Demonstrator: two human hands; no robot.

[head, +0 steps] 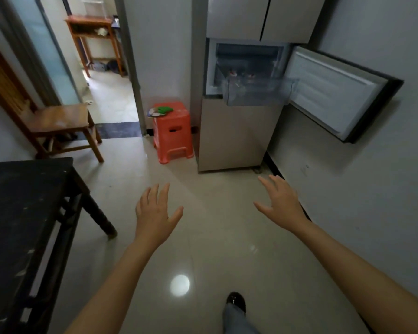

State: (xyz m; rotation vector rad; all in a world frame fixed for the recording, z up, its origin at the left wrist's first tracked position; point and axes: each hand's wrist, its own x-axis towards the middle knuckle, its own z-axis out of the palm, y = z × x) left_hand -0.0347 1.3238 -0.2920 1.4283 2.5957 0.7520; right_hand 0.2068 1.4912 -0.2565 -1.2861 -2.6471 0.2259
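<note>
The step in hand looks like the approach. Both hands are held out in front over the pale tiled floor [203, 237], well short of the tall grey metal fridge [232, 133]. The left hand [155, 210] and the right hand [281, 203] are spread flat, fingers straight and apart, holding nothing.

The clear plastic fridge drawer [258, 92] sits in the fridge's middle compartment, jutting past that compartment's front edge. Its long axis runs across the fridge front from side to side, its open top faces up and its front wall points out into the room. What lies inside is too blurred to tell.

The white-lined compartment door [336, 92] stands swung wide at the fridge's right edge, its inner face turned towards the drawer.

The next move probably calls for stepping closer and raising both hands to the drawer's front wall, one near each end, so it slides straight.
</note>
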